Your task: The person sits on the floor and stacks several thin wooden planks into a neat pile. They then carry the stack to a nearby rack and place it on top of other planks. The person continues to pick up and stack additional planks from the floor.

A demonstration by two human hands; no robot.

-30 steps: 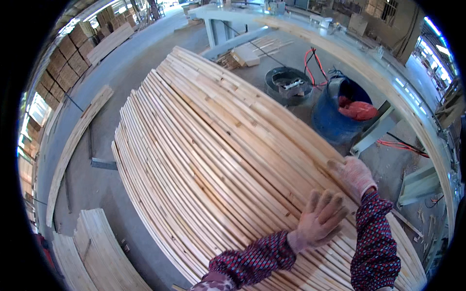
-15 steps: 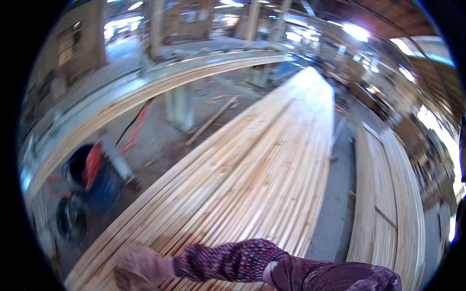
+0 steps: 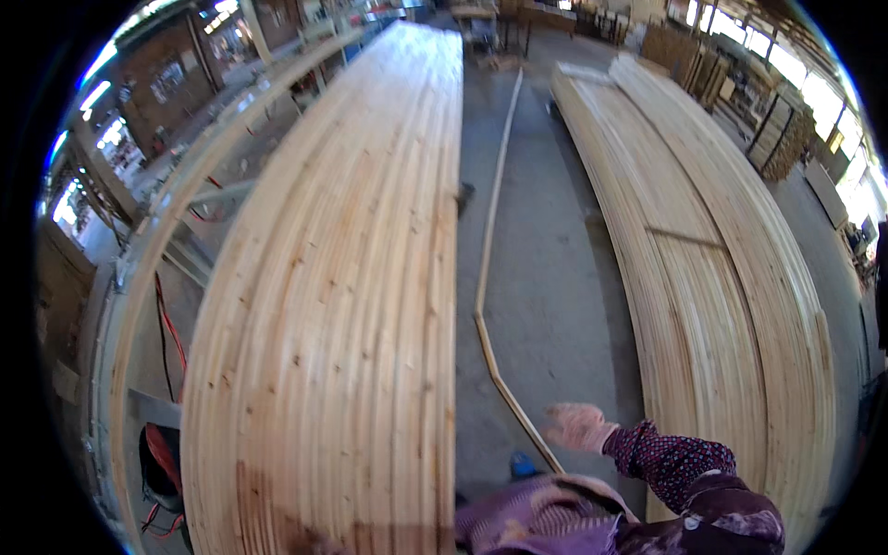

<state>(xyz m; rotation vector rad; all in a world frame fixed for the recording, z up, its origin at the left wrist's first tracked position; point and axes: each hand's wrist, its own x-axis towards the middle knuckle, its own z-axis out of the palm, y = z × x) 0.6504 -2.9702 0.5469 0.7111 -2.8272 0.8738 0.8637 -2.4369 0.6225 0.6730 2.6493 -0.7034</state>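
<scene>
My right hand (image 3: 578, 427), in a pale glove, hangs over the floor between two wood stacks. Its slightly blurred fingers look loosely apart, with nothing visible in them. A dotted sleeve cuff (image 3: 671, 462) covers the forearm. Just left of the hand, a long thin wooden strip (image 3: 490, 231) lies on the floor, bent along its near part. On my left is a long stack of narrow, knotty wood strips (image 3: 342, 305). At its near end, a blurred reddish patch at the lower edge may be my left hand; its fingers cannot be made out.
Another long board stack (image 3: 684, 305) runs along the right, a short stick (image 3: 686, 238) lying across it. A long machine rail (image 3: 148, 250) borders the left stack. Below the rail are a dark bucket with something red (image 3: 165, 458) and red cables (image 3: 169, 328). Grey floor (image 3: 555, 277) separates the stacks.
My view has swung to the right. My right hand has moved from above the near end of the left stack to over the floor between the stacks.
</scene>
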